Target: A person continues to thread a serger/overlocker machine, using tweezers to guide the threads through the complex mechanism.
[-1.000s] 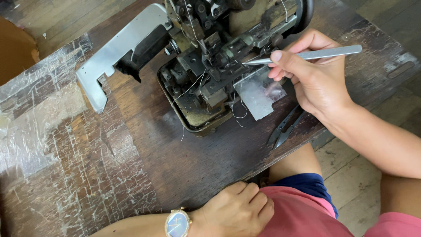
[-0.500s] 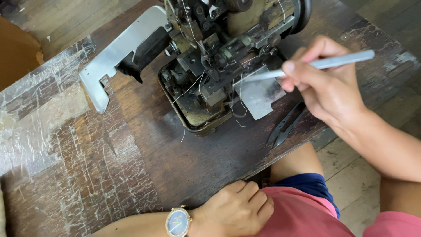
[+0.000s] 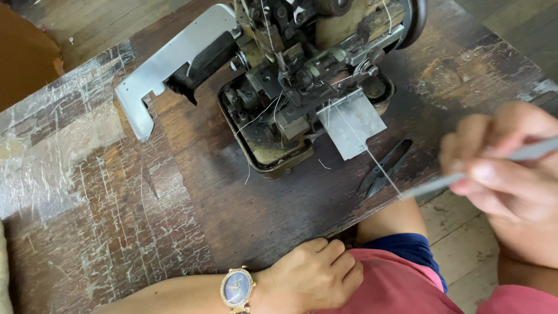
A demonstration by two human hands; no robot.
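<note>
One sewing machine sits on one worn table. Two hands show, the left and the right, with one watch, one pair of tweezers, one pair of snips and one thread.

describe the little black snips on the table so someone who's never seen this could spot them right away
Start at the old sewing machine on the worn wooden table. Just right of its square metal flap, near the table's front edge, lie the small thread snips. They are the only loose tool on the wood: dark, slim, blades pointing toward the person.
</note>
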